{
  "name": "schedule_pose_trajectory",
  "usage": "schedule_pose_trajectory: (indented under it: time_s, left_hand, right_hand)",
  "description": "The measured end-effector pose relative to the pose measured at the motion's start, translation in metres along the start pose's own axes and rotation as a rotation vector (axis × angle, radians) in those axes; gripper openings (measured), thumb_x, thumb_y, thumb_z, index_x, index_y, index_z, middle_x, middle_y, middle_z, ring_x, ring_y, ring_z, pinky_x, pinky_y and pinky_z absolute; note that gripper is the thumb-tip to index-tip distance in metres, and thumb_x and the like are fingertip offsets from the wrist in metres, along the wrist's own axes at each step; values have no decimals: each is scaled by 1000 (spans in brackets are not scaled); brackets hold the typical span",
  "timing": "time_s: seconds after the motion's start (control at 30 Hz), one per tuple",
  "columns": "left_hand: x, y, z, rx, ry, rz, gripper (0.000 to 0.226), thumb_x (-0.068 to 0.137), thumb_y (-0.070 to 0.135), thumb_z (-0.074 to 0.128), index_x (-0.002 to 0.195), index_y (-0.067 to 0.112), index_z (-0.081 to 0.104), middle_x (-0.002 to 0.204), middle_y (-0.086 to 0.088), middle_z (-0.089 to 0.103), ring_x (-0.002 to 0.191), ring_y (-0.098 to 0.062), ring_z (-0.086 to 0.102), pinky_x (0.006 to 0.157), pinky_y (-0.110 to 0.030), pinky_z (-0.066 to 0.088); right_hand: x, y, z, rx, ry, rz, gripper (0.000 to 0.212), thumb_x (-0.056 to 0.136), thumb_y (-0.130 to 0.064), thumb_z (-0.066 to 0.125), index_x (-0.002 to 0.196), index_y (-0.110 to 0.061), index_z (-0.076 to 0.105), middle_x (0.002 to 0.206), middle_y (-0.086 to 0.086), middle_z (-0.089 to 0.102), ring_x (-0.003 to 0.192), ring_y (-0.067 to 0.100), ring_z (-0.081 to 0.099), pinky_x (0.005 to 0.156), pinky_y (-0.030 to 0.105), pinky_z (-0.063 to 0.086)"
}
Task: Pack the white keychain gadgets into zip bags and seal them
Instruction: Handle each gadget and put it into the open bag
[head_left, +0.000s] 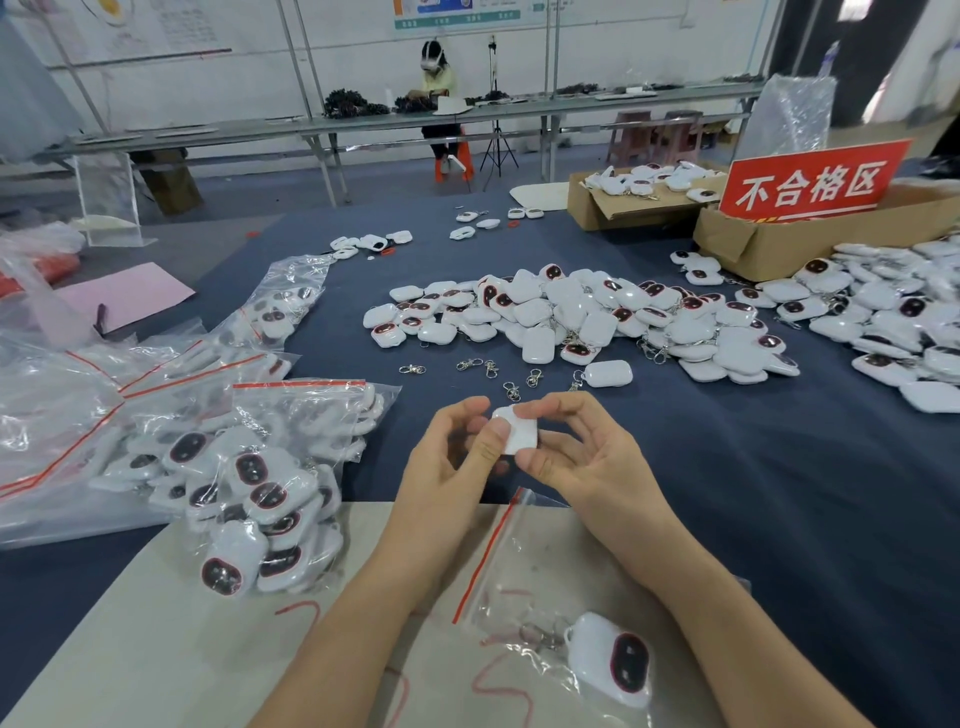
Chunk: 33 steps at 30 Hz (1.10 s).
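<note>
Both hands hold one white keychain gadget (519, 434) above the near part of the table. My left hand (457, 457) pinches its left side with thumb and fingers. My right hand (576, 452) pinches its right side. Below my right forearm lies a clear zip bag (524, 587) with a red seal strip, and a gadget (613, 657) with a dark oval face sits inside it. A big heap of loose gadgets (582, 317) lies beyond my hands. Filled zip bags (249, 483) are piled at the left.
Loose metal clasps (488, 369) lie scattered on the blue cloth just past my hands. More gadgets (893, 312) heap at the right by cardboard boxes (779, 239) and a red sign (813, 182). A pale board (182, 634) covers the near table. A person sits at a far bench.
</note>
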<state>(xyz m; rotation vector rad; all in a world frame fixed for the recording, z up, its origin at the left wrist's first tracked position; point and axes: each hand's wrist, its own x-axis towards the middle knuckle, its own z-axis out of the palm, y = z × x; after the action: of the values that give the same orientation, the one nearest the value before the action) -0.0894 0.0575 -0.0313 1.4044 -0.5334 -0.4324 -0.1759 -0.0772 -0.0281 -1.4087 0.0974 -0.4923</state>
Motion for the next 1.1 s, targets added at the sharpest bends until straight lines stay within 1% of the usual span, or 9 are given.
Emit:
schedule_pose_trajectory:
  time_s: [0.13, 0.27, 0.43, 0.57, 0.73, 0.87, 0.97, 1.03, 1.1]
  left_hand:
    - [2, 1, -3, 67, -15, 32, 18, 99, 25, 65, 116, 30, 68, 106, 1, 74, 92, -9, 69, 84, -30, 58]
    - [1, 1, -2, 94, -19, 68, 18, 100, 9, 61, 111, 22, 66, 100, 3, 74, 91, -8, 68, 77, -21, 54]
    - [-1, 2, 0, 157, -56, 118, 11, 101, 20, 62, 110, 23, 67, 101, 6, 76, 96, -8, 71, 80, -19, 54]
    - [-2, 3, 0, 180, -20, 143, 13, 99, 12, 63, 100, 23, 71, 94, 9, 77, 86, -3, 71, 74, -13, 52]
    - [-2, 4, 0, 192, -9, 146, 13, 98, 10, 64, 98, 20, 72, 93, 8, 77, 86, -4, 71, 73, -14, 53]
    - [-1, 3, -1, 162, -3, 145, 12, 99, 14, 62, 102, 22, 71, 95, 3, 76, 88, -11, 72, 80, -20, 55]
    - [-1, 2, -1, 14, -36, 111, 14, 101, 8, 58, 106, 17, 68, 104, -3, 76, 101, -19, 73, 87, -25, 57]
    - [-1, 3, -1, -128, -67, 76, 18, 99, 4, 59, 102, 20, 67, 110, -8, 73, 109, -23, 71, 91, -26, 55]
    - [0, 4, 0, -204, -77, 34, 21, 91, 6, 59, 94, 24, 70, 107, -8, 73, 109, -22, 70, 92, -27, 54]
  right_hand:
    - [0, -1, 2, -19, 16, -20, 33, 90, 9, 66, 111, -15, 61, 113, -3, 73, 105, 19, 72, 87, 22, 56]
    - [1, 0, 2, -79, 119, 19, 27, 92, -6, 70, 114, -21, 65, 92, -3, 79, 88, 10, 75, 75, 11, 53]
    - [2, 3, 0, -172, 138, 5, 14, 90, -15, 74, 98, -26, 74, 94, -6, 79, 92, 12, 74, 82, 20, 57]
    - [2, 2, 0, -171, 123, -19, 14, 87, -10, 76, 97, -21, 76, 96, -8, 79, 90, 10, 74, 80, 16, 54]
    - [1, 2, -1, -166, 117, -27, 15, 86, -7, 77, 99, -13, 76, 97, -7, 79, 90, 10, 75, 79, 15, 54]
    - [2, 0, 0, -176, 109, -31, 20, 88, -13, 75, 94, -32, 78, 98, -8, 79, 91, 11, 74, 81, 21, 57]
    - [2, -2, 2, -154, 50, -11, 24, 91, -19, 71, 99, -40, 77, 103, -6, 78, 93, 13, 74, 81, 24, 59]
    - [1, -2, 2, -137, 41, -18, 22, 91, -17, 71, 101, -36, 77, 105, -6, 77, 95, 11, 73, 81, 23, 58]
    - [1, 0, 2, -135, 65, -58, 26, 88, -8, 73, 99, -31, 77, 107, -6, 77, 98, 9, 72, 83, 18, 55]
